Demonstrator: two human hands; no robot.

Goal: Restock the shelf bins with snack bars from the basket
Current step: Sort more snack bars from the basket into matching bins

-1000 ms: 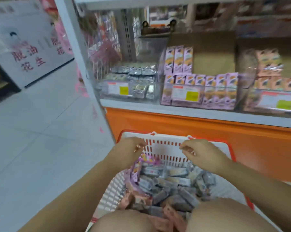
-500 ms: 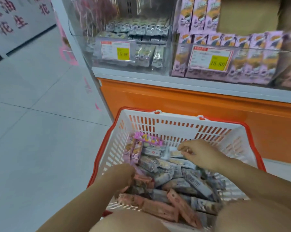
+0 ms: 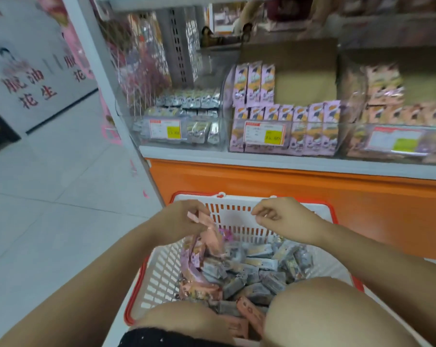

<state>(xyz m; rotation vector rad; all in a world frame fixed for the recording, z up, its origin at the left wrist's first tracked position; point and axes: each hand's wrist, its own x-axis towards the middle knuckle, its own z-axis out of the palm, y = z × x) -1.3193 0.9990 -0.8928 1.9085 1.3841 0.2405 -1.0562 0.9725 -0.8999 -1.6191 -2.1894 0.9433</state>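
Orange panelling (image 3: 299,204) fronts the base of the shelf unit. On the white ledge (image 3: 262,163) above it, three clear bins stand side by side. The left bin (image 3: 159,141) holds silver-grey bars, the middle bin (image 3: 309,144) holds purple-wrapped bars standing upright, and the right bin (image 3: 357,146) holds peach packs too blurred to read. A white basket (image 3: 162,276) with a red rim sits on the floor (image 3: 49,221) just before the shelf, its near edge between the person's knees (image 3: 324,309). Grey-wrapped snack bars (image 3: 262,271) cover its bottom. The left hand (image 3: 182,219), raised over the basket's far left corner, grips a clutch of pink-wrapped bars (image 3: 212,237) that hang below its fingers. The right hand (image 3: 284,216) hovers over the far wall with its fingers curled toward the thumb. I cannot tell whether they pinch anything.
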